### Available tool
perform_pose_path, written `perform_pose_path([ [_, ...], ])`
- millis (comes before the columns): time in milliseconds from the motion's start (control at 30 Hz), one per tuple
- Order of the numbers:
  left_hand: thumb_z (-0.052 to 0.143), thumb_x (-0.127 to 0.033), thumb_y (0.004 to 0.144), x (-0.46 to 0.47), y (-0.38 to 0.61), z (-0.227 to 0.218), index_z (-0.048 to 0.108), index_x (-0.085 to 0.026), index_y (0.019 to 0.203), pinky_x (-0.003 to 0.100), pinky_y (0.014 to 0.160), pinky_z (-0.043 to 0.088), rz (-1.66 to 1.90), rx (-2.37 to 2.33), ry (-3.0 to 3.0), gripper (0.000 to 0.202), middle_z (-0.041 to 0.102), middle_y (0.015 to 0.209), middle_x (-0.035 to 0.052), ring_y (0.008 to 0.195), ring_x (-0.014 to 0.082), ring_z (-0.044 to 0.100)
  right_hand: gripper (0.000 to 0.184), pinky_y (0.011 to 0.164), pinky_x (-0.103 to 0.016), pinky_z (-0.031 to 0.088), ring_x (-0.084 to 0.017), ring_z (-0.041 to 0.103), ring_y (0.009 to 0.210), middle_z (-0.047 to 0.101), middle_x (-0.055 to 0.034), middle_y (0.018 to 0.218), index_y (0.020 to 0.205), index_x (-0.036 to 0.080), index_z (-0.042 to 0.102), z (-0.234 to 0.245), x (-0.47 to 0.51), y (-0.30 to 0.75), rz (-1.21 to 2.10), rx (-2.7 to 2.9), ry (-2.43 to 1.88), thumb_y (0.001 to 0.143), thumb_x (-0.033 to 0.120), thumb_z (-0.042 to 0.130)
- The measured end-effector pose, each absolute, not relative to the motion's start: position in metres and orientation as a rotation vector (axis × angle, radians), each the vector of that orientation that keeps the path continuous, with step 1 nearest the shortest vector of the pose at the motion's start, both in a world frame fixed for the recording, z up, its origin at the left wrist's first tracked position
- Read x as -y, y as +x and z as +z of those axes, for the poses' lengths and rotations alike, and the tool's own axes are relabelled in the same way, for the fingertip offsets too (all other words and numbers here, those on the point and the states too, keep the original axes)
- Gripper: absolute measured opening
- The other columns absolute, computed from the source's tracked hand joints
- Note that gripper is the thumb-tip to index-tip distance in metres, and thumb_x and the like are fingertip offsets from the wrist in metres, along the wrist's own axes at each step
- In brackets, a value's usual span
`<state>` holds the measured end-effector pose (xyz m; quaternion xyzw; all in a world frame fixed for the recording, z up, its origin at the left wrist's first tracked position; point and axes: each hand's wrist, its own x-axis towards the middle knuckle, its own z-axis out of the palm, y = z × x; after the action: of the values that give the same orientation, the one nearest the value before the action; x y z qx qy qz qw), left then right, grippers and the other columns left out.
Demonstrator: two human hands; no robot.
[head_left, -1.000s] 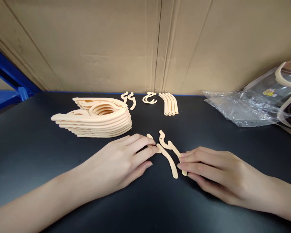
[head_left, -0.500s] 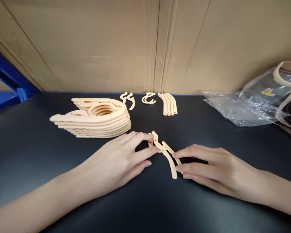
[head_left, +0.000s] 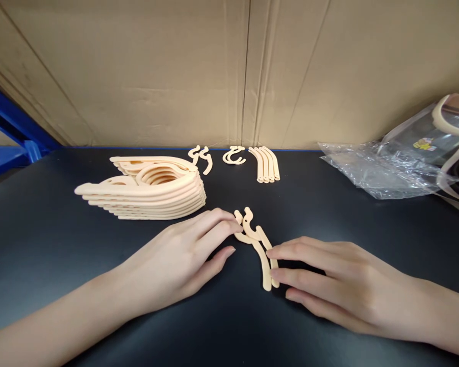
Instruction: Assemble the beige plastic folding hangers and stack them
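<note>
Two cream plastic pieces, each with a hooked upper end and a long curved arm, lie flat side by side on the black table. My left hand (head_left: 189,257) is palm down with fingers stretched, its fingertips touching the hooked end of the left S-shaped piece (head_left: 265,270). My right hand (head_left: 336,283) has its fingers extended and apart, with two fingertips against the arm of the right S-shaped piece (head_left: 248,220). Its thumb rests apart from both pieces. Neither hand is closed around anything.
A stack of cream hanger-like frames (head_left: 156,196) stands at left. Further back lie small S-shaped pieces (head_left: 205,160), C-shaped hooks (head_left: 235,155) and several curved strips (head_left: 265,165). Clear plastic bags (head_left: 375,173) sit at right. Cardboard (head_left: 156,76) walls the back; a blue frame (head_left: 11,120) stands left.
The two pieces have turned more upright and closer together, their lower ends shifting left and nearer me. My right hand has moved slightly left and down; my left fingers have shifted a little.
</note>
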<state>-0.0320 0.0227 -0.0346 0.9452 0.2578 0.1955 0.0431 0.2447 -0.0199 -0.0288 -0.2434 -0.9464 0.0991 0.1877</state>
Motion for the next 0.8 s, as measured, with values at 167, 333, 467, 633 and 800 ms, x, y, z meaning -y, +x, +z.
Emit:
perform_pose_path([
  [167, 0.047, -0.014, 0.098, -0.022, -0.033, -0.034, 0.049, -0.019, 0.125, 0.022, 0.093, 0.051, 0.638, -0.763, 2.727, 0.028, 0.06, 0.124, 0.0068, 0.11, 0.0145, 0.063, 0.023, 0.084, -0.025, 0.057, -0.017, 0.067, 0.103, 0.069, -0.01, 0.114, 0.116, 0.014, 0.065, -0.027, 0.022, 0.24, 0.233, 2.682, -0.655, 0.099, 0.015, 0.049],
  [333, 0.048, -0.013, 0.098, -0.022, -0.033, -0.034, 0.049, -0.019, 0.125, 0.019, 0.099, 0.047, 0.631, -0.77, 2.668, 0.028, 0.059, 0.127, 0.0056, 0.116, 0.012, 0.059, 0.025, 0.084, -0.024, 0.056, -0.016, 0.066, 0.105, 0.069, -0.0064, 0.116, 0.118, 0.015, 0.065, -0.026, 0.024, 0.236, 0.259, 2.705, -0.673, 0.101, 0.018, 0.047],
  [467, 0.048, -0.014, 0.098, -0.022, -0.033, -0.035, 0.047, -0.019, 0.129, 0.02, 0.1, 0.046, 0.647, -0.791, 2.679, 0.031, 0.058, 0.128, 0.0056, 0.117, 0.0117, 0.057, 0.026, 0.084, -0.026, 0.056, -0.016, 0.066, 0.104, 0.069, -0.0042, 0.118, 0.119, 0.016, 0.065, -0.025, 0.026, 0.234, 0.192, 2.744, -0.668, 0.101, 0.019, 0.046],
  [633, 0.047, -0.015, 0.099, -0.023, -0.033, -0.035, 0.048, -0.02, 0.13, 0.024, 0.096, 0.048, 0.702, -0.827, 2.66, 0.031, 0.059, 0.124, 0.0064, 0.112, 0.014, 0.058, 0.024, 0.083, -0.03, 0.056, -0.018, 0.067, 0.098, 0.07, -0.0073, 0.116, 0.114, 0.016, 0.067, -0.019, 0.013, 0.236, 0.035, 2.717, -0.601, 0.1, 0.019, 0.048],
  [800, 0.047, -0.015, 0.098, -0.021, -0.031, -0.032, 0.054, -0.019, 0.108, 0.024, 0.073, 0.047, 0.729, -0.88, 2.749, 0.013, 0.063, 0.098, 0.002, 0.084, 0.0129, 0.06, 0.024, 0.087, -0.034, 0.052, -0.02, 0.065, 0.1, 0.068, -0.0102, 0.118, 0.116, 0.015, 0.067, -0.006, -0.031, 0.239, -0.187, 2.643, -0.7, 0.1, 0.025, 0.052],
])
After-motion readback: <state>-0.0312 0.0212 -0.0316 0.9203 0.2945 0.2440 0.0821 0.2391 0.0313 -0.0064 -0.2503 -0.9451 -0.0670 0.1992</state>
